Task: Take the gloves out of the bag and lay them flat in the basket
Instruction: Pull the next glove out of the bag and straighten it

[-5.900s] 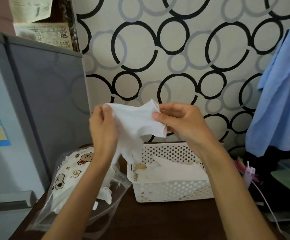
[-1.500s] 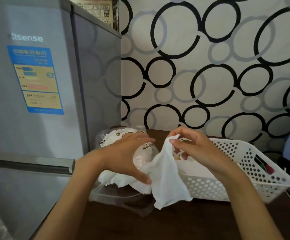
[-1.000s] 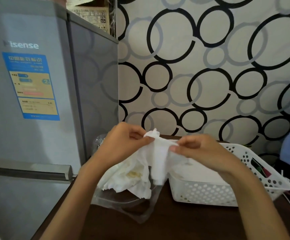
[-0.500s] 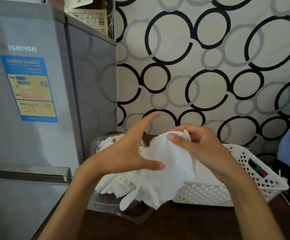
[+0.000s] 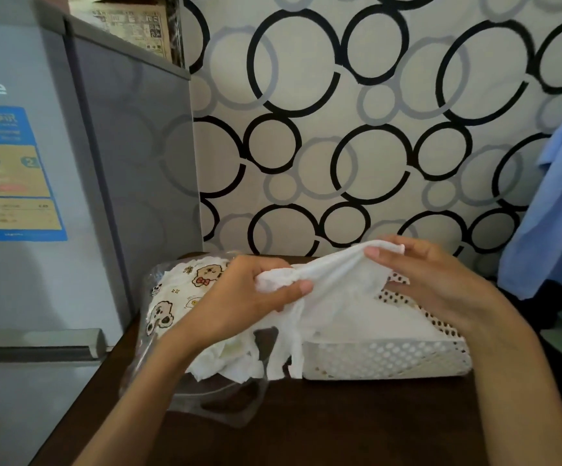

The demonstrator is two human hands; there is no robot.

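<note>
Head view is showing the spreading step: both hands are holding one white glove (image 5: 333,290) up just above the white perforated basket (image 5: 387,363), stretching it between them. The left hand (image 5: 249,301) is pinching a bunched end with thumb and curled fingers (image 5: 301,286), while the right hand (image 5: 441,284) is gripping the opposite end near the basket's far side. Glove fingers are dangling over the basket's near-left corner. Judging from this, the next move is calling for lowering the glove and smoothing it flat onto the white layer already lying inside (presumably other gloves). The clear bag (image 5: 205,391) is sitting on the dark bench (image 5: 356,428) beside the basket, holding cartoon-print and white pieces; how many gloves are remaining is hard to tell, since the left forearm is covering part of it.
</note>
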